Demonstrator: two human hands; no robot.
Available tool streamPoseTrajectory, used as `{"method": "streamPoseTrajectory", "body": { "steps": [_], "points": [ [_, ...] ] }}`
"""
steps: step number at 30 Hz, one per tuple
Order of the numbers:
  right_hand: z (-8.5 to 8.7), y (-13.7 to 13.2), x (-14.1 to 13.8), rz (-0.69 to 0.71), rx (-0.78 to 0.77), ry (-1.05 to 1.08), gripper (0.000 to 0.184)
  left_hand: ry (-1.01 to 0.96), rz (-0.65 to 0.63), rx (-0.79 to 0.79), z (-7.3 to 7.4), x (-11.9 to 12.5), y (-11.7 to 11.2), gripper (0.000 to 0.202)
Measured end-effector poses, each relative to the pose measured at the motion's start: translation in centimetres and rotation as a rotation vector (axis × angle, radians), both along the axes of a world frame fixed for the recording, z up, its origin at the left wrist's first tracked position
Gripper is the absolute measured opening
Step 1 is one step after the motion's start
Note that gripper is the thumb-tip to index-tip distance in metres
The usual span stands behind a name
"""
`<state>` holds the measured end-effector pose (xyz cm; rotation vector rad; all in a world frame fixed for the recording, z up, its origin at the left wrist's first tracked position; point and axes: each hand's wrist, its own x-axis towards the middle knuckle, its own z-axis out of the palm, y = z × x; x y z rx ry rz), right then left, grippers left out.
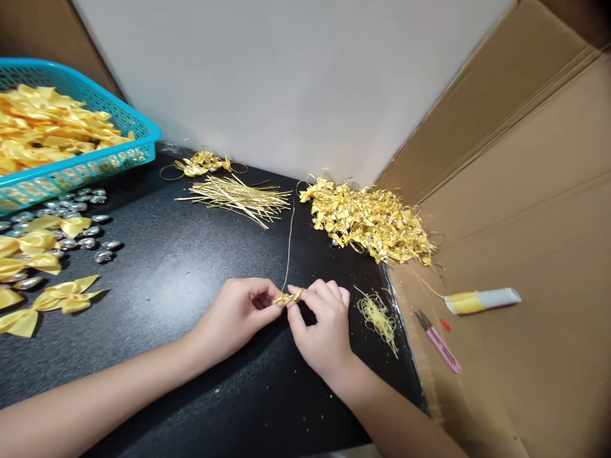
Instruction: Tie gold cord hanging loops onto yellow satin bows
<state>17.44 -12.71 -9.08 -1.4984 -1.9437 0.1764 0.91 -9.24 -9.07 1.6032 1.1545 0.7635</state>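
My left hand [236, 318] and my right hand [324, 324] meet above the black tabletop, fingertips closed in a pinch. Between them is a small yellow ribbon bow [287, 298] with a shiny gold strip, mostly covered by the fingers. A thin yellow thread [290, 245] runs from the fingertips away towards the back of the table. Beyond the hands lies a bundle of gold cords [243, 198]. Further right is a heap of finished-looking yellow bows with gold loops [370, 219]. A tangle of thread scraps [379, 321] sits beside my right hand.
At the left, a turquoise basket [86, 166] holds many yellow bows. Loose bows [67, 296] and silver beads [104, 256] lie before it. A smaller looped-bow pile [205, 163] sits behind. On the cardboard at right are pink thread snips [442, 346] and a thread spool [482, 300].
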Motion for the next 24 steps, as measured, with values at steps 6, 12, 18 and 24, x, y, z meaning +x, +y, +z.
{"method": "streamPoseTrajectory", "body": {
  "steps": [6, 12, 18, 24],
  "points": [
    [-0.1, 0.1, -0.1, 0.001, 0.006, 0.066, 0.016, 0.026, -0.018, 0.031, 0.1, 0.0, -0.1, 0.022],
    [0.3, 0.6, 0.0, 0.084, -0.21, 0.372, 0.018, -0.092, -0.005, -0.105, 0.1, 0.2, 0.1, 0.023],
    [0.6, 0.8, 0.5, 0.188, -0.344, 0.42, 0.022, -0.115, 0.024, -0.122, 0.5, 0.2, 0.3, 0.022],
    [1.8, 0.7, 1.3, 0.301, -0.476, 0.457, 0.026, -0.108, 0.086, -0.104, 0.6, -0.3, 1.1, 0.027]
  ]
}}
